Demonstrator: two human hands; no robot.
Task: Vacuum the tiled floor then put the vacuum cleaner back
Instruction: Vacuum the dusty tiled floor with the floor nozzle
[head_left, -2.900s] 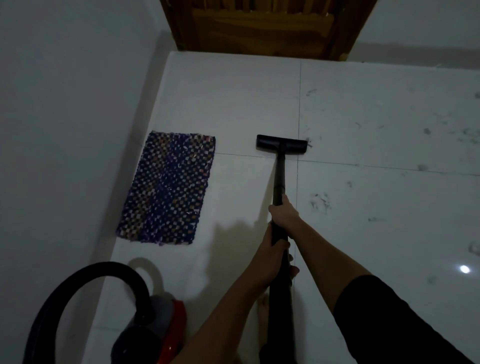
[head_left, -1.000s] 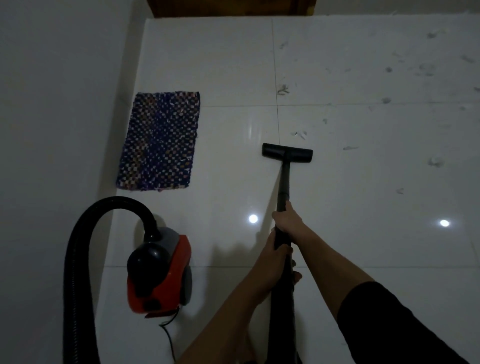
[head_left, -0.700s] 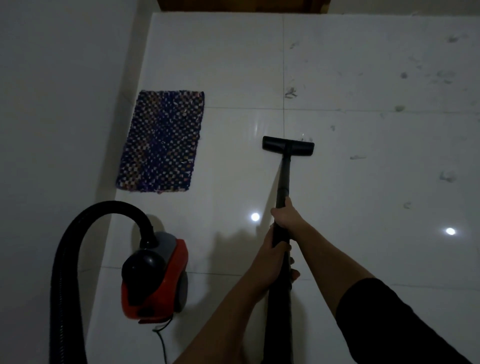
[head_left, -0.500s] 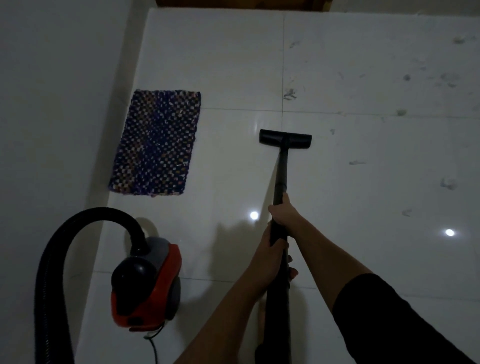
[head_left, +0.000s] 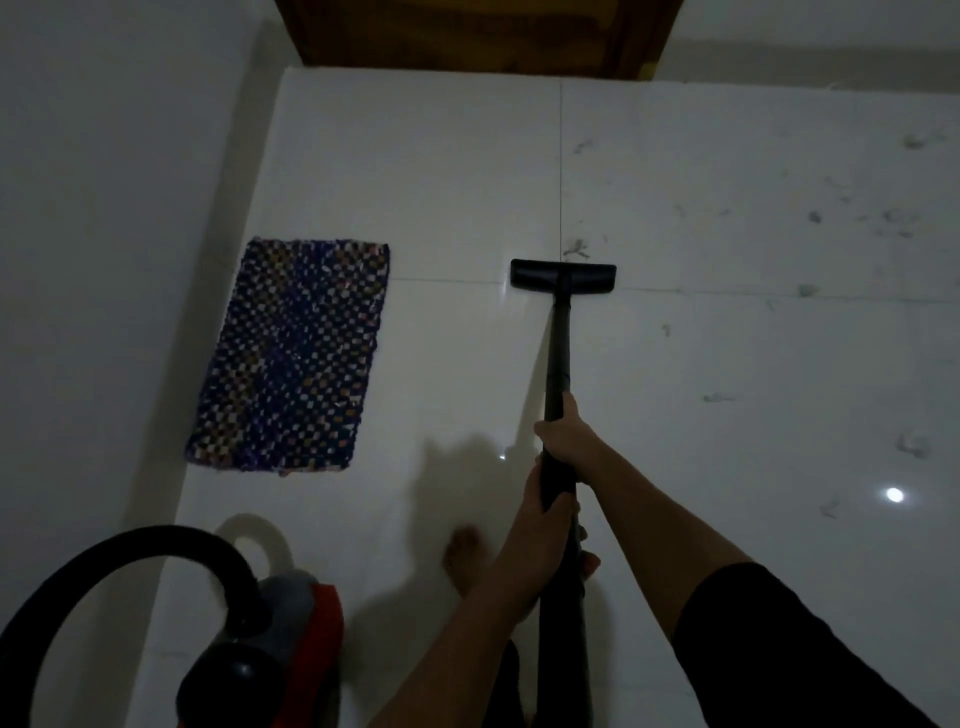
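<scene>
- Holding of the wand (head_left: 558, 353) is shared between two hands: the right hand (head_left: 563, 434) is wrapped round the tube farther down, and the left hand (head_left: 540, 525) is clenched round it just behind, nearer the body. A long lever is best steered from two points, which is judged to be the reason.
- The floor head (head_left: 563, 277) is laid flat on the tiled floor (head_left: 727, 571) at a crossing of grout lines. A dark clump of lint (head_left: 575, 248) lies just beyond its front edge, so the wand appears aimed for a short push forward.
- The vacuum cleaner body (head_left: 306, 623), red and grey, is parked at the lower left near the wall (head_left: 104, 156). Its black hose (head_left: 104, 561) is arched up and out of frame. It is probably kept behind and aside so that slack is left and the path ahead is unblocked.
- A bare foot (head_left: 465, 558) is planted just left of the wand.
- A woven blue mat (head_left: 296, 353) is laid along the left wall, well apart from the floor head.
- Large, glossy white tiles are seen, with a lamp mirrored as a bright spot (head_left: 894, 494) at the right. Lint and hair are scattered over the right-hand tiles, so much vacuuming is judged undone.
- The room is dimly lit and is closed at the far end by a wooden door (head_left: 467, 31).
</scene>
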